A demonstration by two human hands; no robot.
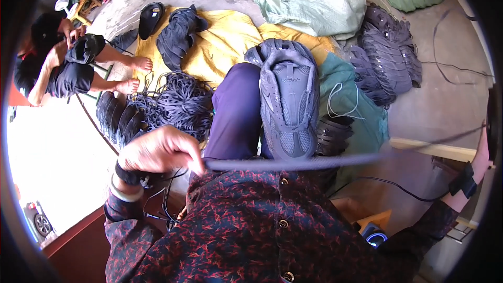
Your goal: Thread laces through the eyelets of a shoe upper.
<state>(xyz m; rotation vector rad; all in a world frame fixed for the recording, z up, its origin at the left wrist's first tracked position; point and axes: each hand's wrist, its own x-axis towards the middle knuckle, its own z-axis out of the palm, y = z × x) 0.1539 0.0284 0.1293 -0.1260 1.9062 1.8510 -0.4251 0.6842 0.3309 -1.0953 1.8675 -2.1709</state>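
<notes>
A dark shoelace (293, 165) runs stretched and blurred across the front of my patterned shirt. Its left end is pinched in the closed fingers of my left hand (160, 149). Far out at the right rim, my right hand (480, 152) has the other end; its fingers are mostly cut off by the picture's edge. On my lap, just beyond the lace, lies a grey shoe upper (289, 99) with mesh at the toe and its tongue showing. No laces show in its eyelets.
A tangled heap of dark laces (178, 102) lies left of my knee. Stacked dark uppers (387, 52) lie at the right, near a pale woven sack (312, 0). A yellow sheet (225, 42) covers the floor ahead. Another person (63, 63) sits at the left. A black cable (393, 181) crosses near my right arm.
</notes>
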